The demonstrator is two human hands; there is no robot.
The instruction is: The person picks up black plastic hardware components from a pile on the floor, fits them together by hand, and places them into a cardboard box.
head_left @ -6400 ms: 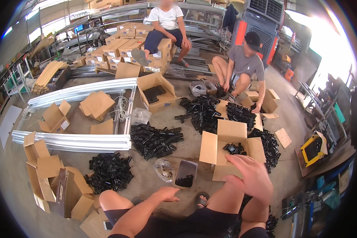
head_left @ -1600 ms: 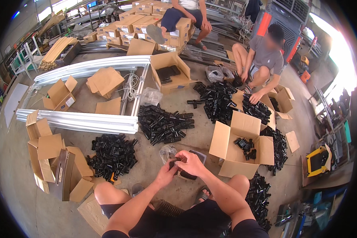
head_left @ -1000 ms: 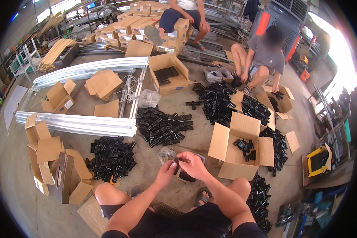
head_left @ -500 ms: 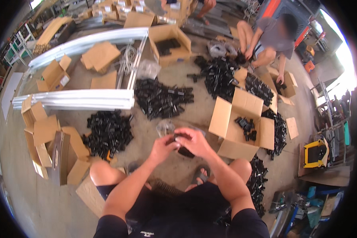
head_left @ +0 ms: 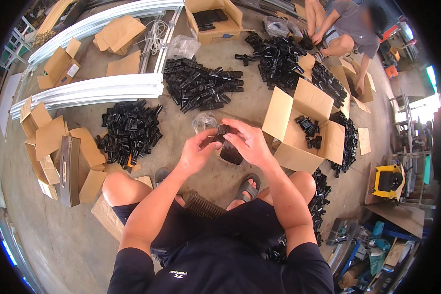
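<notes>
Between my fingers, in front of my knees, is a small black plastic part. My left hand pinches it from the left with thumb and fingers. My right hand curls over its right side, and the fingers hide much of its shape. Just below my hands is a dark, box-like piece; whether it is joined to the part I cannot tell. A crumpled clear plastic bag lies on the floor just beyond my left hand.
Piles of black plastic parts lie left, ahead and far right. An open cardboard box on the right holds several black pieces. White metal profiles stretch across the left. A co-worker crouches at far right, reaching into another box.
My view has tilted down, so the floor and piles sit higher in the picture. Both hands stay together on the black part, and the dark piece below shows more clearly.
</notes>
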